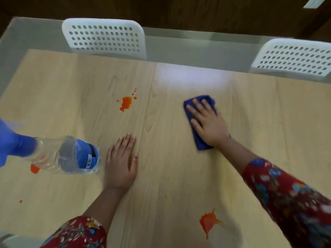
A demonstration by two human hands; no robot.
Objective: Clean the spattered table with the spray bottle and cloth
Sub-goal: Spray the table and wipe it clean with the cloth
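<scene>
My right hand (208, 123) lies flat on a folded blue cloth (197, 140), pressing it onto the light wooden table (179, 176) at the right of centre. My left hand (121, 163) rests palm down on the bare table, fingers spread, holding nothing. Just left of it stands a clear spray bottle (68, 155) with a blue head and blue label, seen from above. Orange spatters mark the table: one (126, 102) at the far middle, one (208, 223) near the front right, one (35, 168) beside the bottle, and a small dot (21, 201) at the left.
Two white perforated chair backs, one (105, 37) at the far left and one (295, 59) at the far right, stand behind a grey strip (197, 49) along the table's far edge. A seam (145, 126) runs down the tabletop's middle.
</scene>
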